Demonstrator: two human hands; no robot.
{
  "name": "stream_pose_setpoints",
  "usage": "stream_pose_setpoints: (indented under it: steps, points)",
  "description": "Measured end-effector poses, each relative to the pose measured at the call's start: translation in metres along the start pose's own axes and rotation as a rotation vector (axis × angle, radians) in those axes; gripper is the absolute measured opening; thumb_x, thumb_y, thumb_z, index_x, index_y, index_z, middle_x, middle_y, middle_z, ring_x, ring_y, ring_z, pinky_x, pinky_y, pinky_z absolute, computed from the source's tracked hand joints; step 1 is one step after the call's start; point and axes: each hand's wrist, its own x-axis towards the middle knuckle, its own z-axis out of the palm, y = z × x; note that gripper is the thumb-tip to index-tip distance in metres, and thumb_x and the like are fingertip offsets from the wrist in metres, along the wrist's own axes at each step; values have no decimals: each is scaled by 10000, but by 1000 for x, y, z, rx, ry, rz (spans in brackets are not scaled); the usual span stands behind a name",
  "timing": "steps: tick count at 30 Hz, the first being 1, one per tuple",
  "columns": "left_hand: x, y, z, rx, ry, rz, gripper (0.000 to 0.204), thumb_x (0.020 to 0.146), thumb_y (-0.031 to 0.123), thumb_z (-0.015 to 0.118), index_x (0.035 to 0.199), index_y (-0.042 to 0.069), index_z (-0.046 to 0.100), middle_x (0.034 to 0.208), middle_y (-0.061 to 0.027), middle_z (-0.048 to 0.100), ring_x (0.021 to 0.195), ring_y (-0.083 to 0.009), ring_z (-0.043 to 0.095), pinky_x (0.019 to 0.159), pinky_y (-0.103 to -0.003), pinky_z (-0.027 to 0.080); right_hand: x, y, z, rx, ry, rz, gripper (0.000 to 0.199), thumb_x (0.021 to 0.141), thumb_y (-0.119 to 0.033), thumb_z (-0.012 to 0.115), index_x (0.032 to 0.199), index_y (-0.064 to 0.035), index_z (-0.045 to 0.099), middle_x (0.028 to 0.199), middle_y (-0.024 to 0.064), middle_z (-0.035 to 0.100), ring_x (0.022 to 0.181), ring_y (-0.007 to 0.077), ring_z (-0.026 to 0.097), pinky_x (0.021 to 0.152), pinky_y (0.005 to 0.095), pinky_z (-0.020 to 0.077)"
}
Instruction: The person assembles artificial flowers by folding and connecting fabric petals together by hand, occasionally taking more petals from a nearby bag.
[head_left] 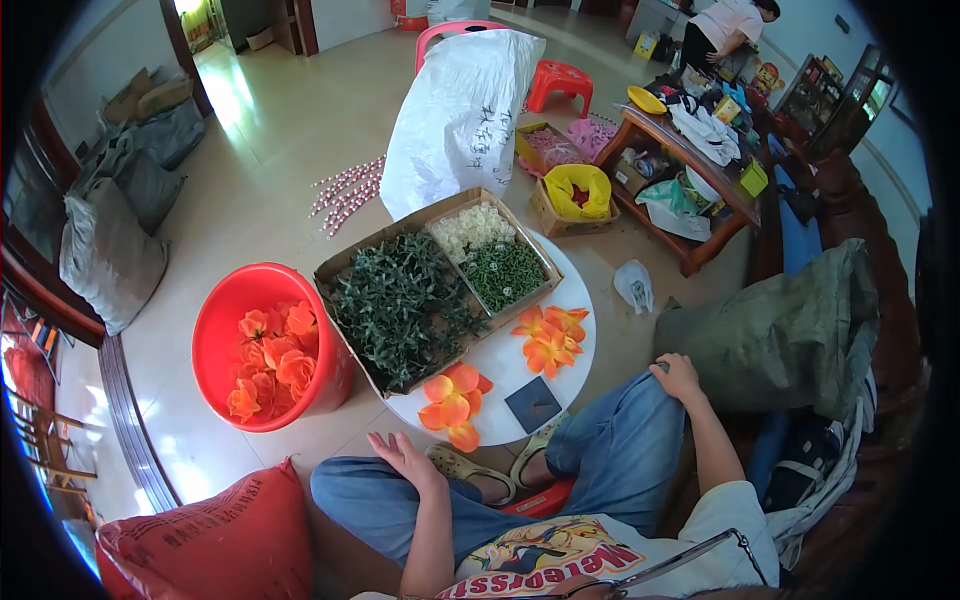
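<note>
My left hand [408, 457] rests open on my left knee, fingers spread, holding nothing. My right hand [678, 375] lies on my right knee with fingers curled loosely, holding nothing. In front of my knees stands a small round white table [512, 368]. On it lie orange fabric flowers [452, 405] near my left hand, more orange flowers [549, 338] on the right side, and a small dark square card [532, 405]. A cardboard box [349, 262] on the table holds green leaf stems [400, 305], small green pieces [503, 273] and white pieces [472, 228].
A red bucket [232, 300] with orange flowers stands left of the table. A red sack [215, 540] sits by my left leg, a grey-green sack [775, 335] on my right. Behind are a big white bag [462, 110], small boxes, a cluttered wooden table [690, 165] and a person at the back.
</note>
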Motion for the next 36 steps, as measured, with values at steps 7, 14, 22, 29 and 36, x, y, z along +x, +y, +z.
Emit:
stream_pose_setpoints:
  steps: [7,14,22,29,36]
  points:
    - [0,-2,2,-29,-26,-18,608,968,203,427,1469,103,99,1525,-112,94,1382,-268,191,1112,-404,201,43,-111,-5,330,209,-458,265,769,-206,680,995,-75,641,1016,111,626,971,311,559,883,389,439]
    - [4,-7,-8,-25,65,17,627,953,155,449,1470,105,98,1525,-112,95,1357,-257,234,1095,-390,238,100,-267,-14,304,285,-809,73,774,-69,614,823,-37,657,845,106,629,922,295,583,780,379,485]
    - [0,-7,-16,-19,96,102,694,914,67,481,1473,90,70,1512,-134,128,1283,-285,368,1028,-368,338,159,-288,27,-66,69,-522,68,696,-88,686,747,-53,658,785,137,631,781,330,605,712,423,497]
    - [-9,13,-21,62,122,230,669,941,112,486,1472,126,79,1504,-106,160,1189,-248,473,930,-371,426,159,-274,11,302,36,-674,73,726,-91,678,779,-48,653,788,157,658,741,329,644,661,428,509]
    - [-35,58,-55,319,138,515,567,919,12,454,1428,17,203,1436,-129,310,1101,-218,516,877,-290,422,116,-268,-4,1049,-6,-703,66,783,-45,653,835,-8,634,735,91,650,628,183,611,598,295,484]
